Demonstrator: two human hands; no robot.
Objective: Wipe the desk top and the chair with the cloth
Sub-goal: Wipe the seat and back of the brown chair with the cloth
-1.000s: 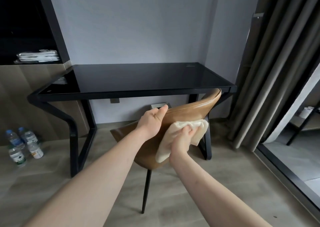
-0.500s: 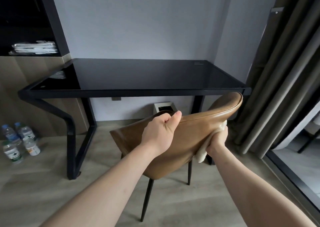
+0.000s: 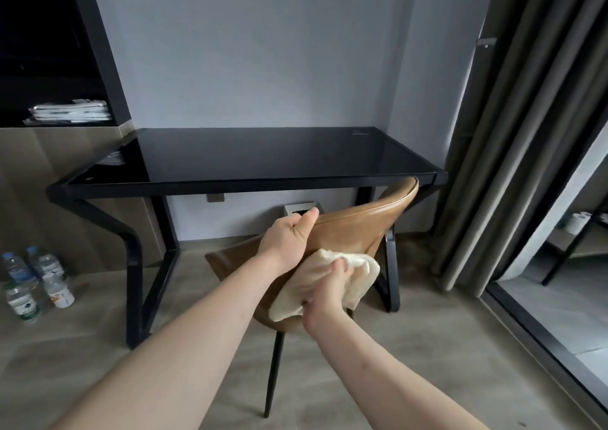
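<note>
A brown leather chair on thin black legs stands in front of the black glass desk, its backrest turned toward me. My left hand grips the top edge of the backrest. My right hand holds a cream cloth bunched against the back of the backrest, low and near the middle. The chair's seat is hidden behind the backrest.
Several water bottles stand on the wood floor at the left. Folded white items lie on a dark shelf at the upper left. Grey curtains hang at the right beside a sliding door track.
My right hand moved the cloth from the backrest's right edge back left and down to its middle. The left hand kept its grip on the top edge.
</note>
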